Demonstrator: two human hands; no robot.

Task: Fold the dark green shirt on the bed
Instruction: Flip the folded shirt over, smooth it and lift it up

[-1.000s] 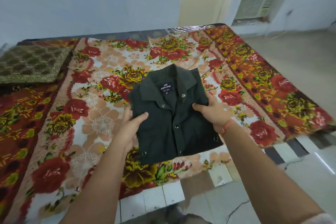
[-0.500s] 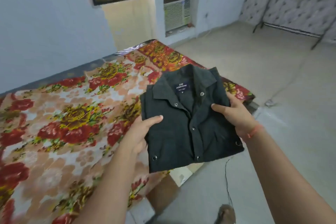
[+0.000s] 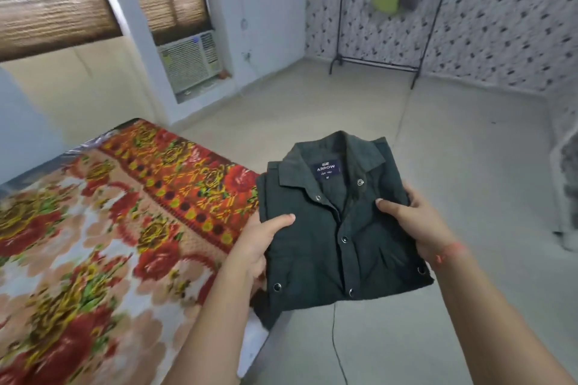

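The dark green shirt (image 3: 337, 228) is folded into a compact rectangle, collar and label facing up, snap buttons showing down its front. I hold it in the air past the bed's right edge, above the floor. My left hand (image 3: 259, 244) grips its left side with the thumb on top. My right hand (image 3: 416, 225) grips the right side, thumb pressed on the front; a red thread circles that wrist. The bed (image 3: 109, 228), covered in a red and yellow floral spread, lies to the left.
A bare grey floor (image 3: 438, 150) stretches ahead and to the right. A black clothes rack (image 3: 375, 62) with hanging garments stands against the patterned wall. A window air unit (image 3: 190, 59) sits in the far wall. A thin black cable (image 3: 336, 341) runs on the floor below the shirt.
The view has swung right, away from the bed. Both hands have carried the folded shirt off the bed and out over the floor, keeping the same grip.
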